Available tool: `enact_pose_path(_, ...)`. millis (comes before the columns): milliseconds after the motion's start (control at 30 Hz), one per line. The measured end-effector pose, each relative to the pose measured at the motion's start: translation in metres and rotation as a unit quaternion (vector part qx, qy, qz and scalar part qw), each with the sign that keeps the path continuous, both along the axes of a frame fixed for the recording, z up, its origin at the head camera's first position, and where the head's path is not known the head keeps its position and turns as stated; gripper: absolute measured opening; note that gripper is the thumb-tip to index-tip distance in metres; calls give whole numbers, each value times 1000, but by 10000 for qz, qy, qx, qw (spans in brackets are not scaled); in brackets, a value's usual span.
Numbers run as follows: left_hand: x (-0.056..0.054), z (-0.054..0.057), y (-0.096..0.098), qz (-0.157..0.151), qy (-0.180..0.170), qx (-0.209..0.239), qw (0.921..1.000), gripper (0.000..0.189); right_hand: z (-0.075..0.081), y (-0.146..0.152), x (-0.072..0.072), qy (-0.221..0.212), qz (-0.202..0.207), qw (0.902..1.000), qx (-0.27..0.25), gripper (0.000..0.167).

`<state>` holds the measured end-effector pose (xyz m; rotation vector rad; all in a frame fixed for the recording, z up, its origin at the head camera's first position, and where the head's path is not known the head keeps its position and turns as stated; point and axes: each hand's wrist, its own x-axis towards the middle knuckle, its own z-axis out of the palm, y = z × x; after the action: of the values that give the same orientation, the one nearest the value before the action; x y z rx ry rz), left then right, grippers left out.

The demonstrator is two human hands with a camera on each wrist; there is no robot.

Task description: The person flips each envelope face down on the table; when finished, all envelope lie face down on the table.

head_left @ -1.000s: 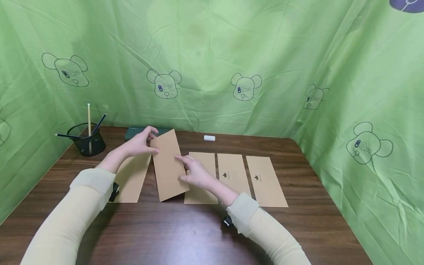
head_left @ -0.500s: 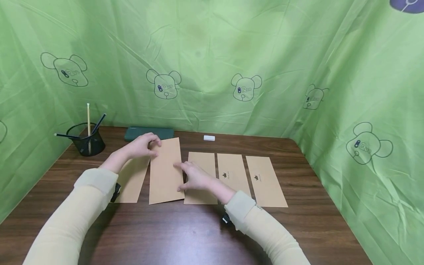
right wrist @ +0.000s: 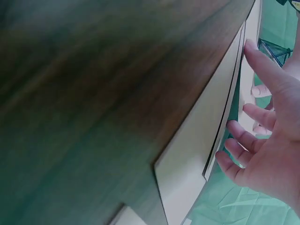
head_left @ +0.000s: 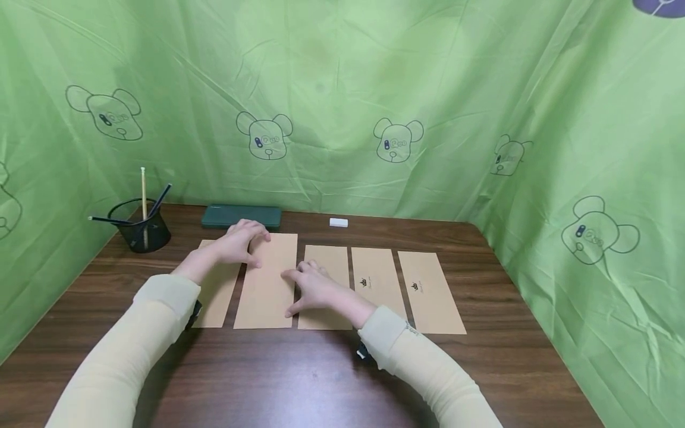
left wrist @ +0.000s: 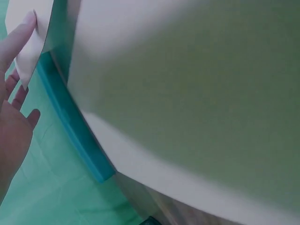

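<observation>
A flat brown kraft-paper rectangle (head_left: 266,294), second from the left in a row, lies close over the table under both hands. My left hand (head_left: 238,242) grips its upper left part: the thumb (left wrist: 21,35) is on the face, with fingers at the far edge. At its right edge, my right hand (head_left: 318,288) touches it with index finger and thumb spread apart, the other fingers loosely bent. To the left is a similar rectangle (head_left: 214,297), partly covered by the left arm. Rightwards lie a plain one (head_left: 326,315) and two with a small crown print, the middle (head_left: 371,267) and the end one (head_left: 433,303).
A dark green case (head_left: 241,216) stands along the table's back edge, with a small white block (head_left: 338,222) to its right. A black mesh pen cup (head_left: 147,235) with pencils is at the back left. Green printed cloth (head_left: 332,71) surrounds the wooden table (head_left: 267,380).
Both hands have lowered the tilted rectangle and turned it straight, into line with the others. The left hand has come down and right, uncovering the green case.
</observation>
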<state>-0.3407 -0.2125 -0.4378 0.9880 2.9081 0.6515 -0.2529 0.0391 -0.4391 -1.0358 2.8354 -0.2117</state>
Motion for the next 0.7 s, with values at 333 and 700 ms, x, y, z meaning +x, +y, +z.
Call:
enact_pose_path(333,0,-14,0,27,-203,-95,9997,57,-9,-3,-1,64,-30,9998,173,87)
enact_pose_path(700,2,-14,-2,-107,-449,-273,9986,54,-9,-1,-4,41,83,9997,222,87)
